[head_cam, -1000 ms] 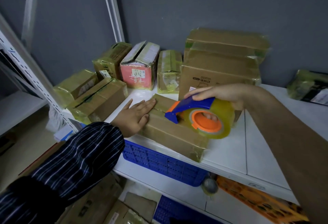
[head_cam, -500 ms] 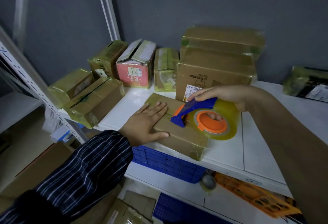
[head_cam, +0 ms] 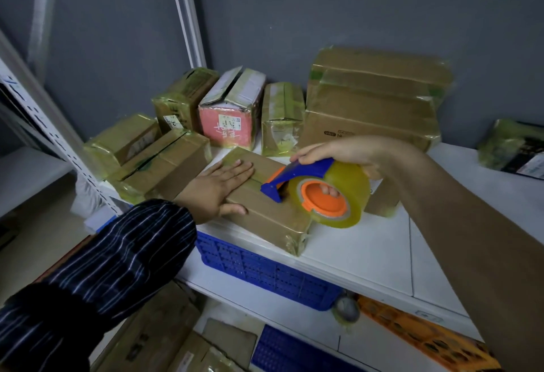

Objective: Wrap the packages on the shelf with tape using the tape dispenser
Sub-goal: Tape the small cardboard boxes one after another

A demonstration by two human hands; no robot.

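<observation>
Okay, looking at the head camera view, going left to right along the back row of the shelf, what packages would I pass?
small brown taped box → pink-fronted box → narrow taped box → stack of large cartons → dark wrapped package at the far right.

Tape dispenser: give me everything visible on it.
The tape dispenser is a hand-held plastic type: a blue frame with a pointed nose and an orange hub, carrying a thick roll of clear yellowish tape. It is tilted, hub facing the camera, nose down against the top of the brown package near the shelf front edge. The right hand grips it from above, fingertips showing through the hub. No blade is visible.
</observation>
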